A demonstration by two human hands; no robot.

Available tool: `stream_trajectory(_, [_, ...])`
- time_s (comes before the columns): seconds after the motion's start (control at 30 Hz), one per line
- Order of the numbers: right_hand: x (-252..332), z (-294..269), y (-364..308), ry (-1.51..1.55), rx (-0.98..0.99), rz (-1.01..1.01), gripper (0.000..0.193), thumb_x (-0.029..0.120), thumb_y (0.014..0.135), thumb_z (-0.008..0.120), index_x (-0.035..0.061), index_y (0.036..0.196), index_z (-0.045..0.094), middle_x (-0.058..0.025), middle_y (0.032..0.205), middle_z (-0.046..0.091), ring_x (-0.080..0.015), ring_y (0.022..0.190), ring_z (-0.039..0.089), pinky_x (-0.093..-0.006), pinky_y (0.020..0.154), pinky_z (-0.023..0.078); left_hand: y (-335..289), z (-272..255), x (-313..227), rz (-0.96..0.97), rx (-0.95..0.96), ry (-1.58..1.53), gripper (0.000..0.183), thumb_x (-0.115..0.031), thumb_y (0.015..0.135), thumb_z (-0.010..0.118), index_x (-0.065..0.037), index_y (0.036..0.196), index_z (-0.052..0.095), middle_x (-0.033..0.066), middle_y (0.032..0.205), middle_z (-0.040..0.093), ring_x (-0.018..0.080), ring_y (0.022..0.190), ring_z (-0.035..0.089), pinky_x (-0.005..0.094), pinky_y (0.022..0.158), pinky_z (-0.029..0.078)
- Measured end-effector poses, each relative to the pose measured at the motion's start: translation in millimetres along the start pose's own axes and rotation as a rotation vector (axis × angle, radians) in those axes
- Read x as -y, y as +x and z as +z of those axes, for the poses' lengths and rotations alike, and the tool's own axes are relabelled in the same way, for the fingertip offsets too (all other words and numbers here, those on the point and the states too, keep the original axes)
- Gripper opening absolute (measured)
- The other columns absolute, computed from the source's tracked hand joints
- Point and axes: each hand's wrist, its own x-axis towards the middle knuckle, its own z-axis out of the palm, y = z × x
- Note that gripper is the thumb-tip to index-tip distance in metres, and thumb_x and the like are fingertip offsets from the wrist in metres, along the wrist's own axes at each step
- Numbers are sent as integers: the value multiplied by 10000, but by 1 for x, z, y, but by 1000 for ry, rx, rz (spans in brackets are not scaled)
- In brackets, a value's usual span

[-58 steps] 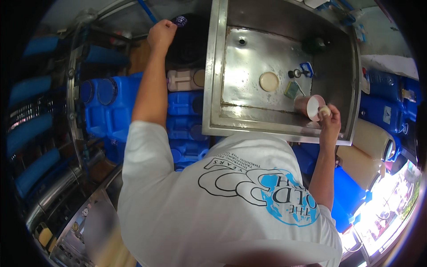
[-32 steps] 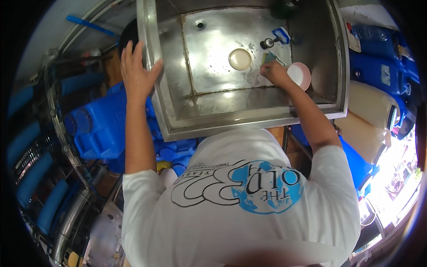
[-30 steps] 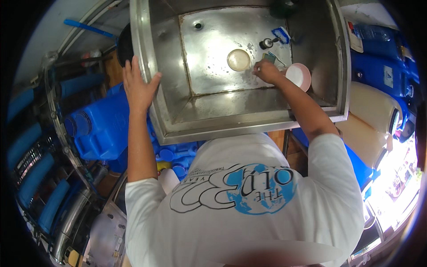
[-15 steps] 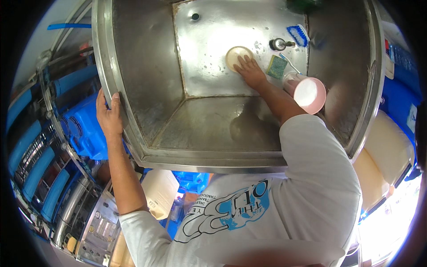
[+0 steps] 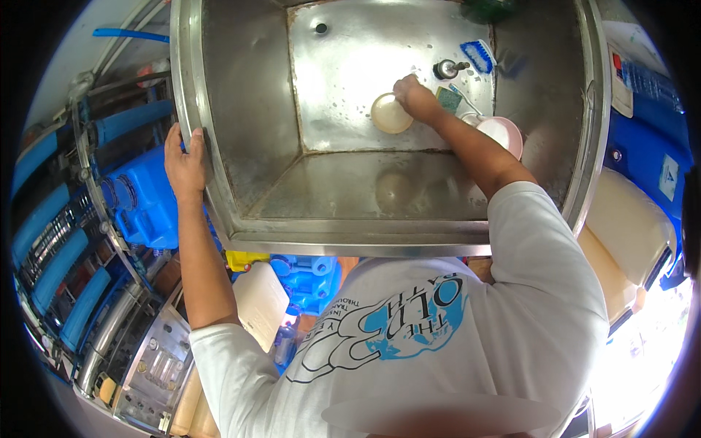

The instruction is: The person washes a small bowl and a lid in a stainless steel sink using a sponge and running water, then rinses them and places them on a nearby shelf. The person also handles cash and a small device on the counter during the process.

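Note:
My right hand (image 5: 417, 101) is inside a deep metal sink (image 5: 460, 237), its fingers curled at the right edge of a round, pale cream disc (image 5: 391, 114). The fingertips are partly hidden, so I cannot tell what is in them. The disc lies on the sink floor. Just right of the hand are a green scouring sponge (image 5: 447, 100) and a thin, light-handled toothbrush (image 5: 465, 98). A pink cup with a white inside (image 5: 504, 134) sits beyond my forearm. My left hand (image 5: 185, 164) grips the sink's left rim, thumb over the edge.
A blue-and-white scrub brush (image 5: 478, 57) and a metal standing fitting (image 5: 449, 69) are farther back. The drain hole (image 5: 320, 28) is at the far left. Outside stand a blue jug (image 5: 146, 204), a rack with blue bars (image 5: 135, 120) and beige containers (image 5: 628, 226).
My right hand has come off the disc's top to its right edge, its fingers going from spread to curled. The disc has shifted slightly nearer. My left hand stays at the rim.

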Motion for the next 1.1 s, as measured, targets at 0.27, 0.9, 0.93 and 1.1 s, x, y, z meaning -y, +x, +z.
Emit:
stream_trajectory(0.27, [10,42,-50,-257,100,-334,233,139,863,567,58,1081,590,-172,1408,449,-369,1253,453,-435,940,460,1,2,2,-34,17,-62,499,-343,919,623,22,1256,579,197,1279,584,309,1209,542,365,1038,383])
stream_trajectory(0.9, [78,-172,-31,2081,494,319,403,241,935,463,-15,1233,558,-138,1221,622,-261,1132,595,-414,1003,459,-52,39,-138,307,39,-118,758,-376,734,815,-46,1341,502,192,1388,492,343,1242,506,431,1041,410])
stream_trajectory(0.93, [86,-180,-39,2118,497,295,407,244,933,465,-16,1232,559,-141,1220,622,-266,1131,595,-416,1004,458,-68,59,-169,118,216,-457,759,-341,743,819,-27,1350,487,186,1327,534,301,1217,521,400,1024,427])
stream_trajectory(1.1, [123,-219,-83,2008,169,326,450,358,971,462,8,1240,551,-132,1210,623,-256,1119,593,-395,1006,455,-89,88,-250,-38,665,-958,656,-323,798,789,30,1280,520,127,1087,656,181,977,626,316,823,516])
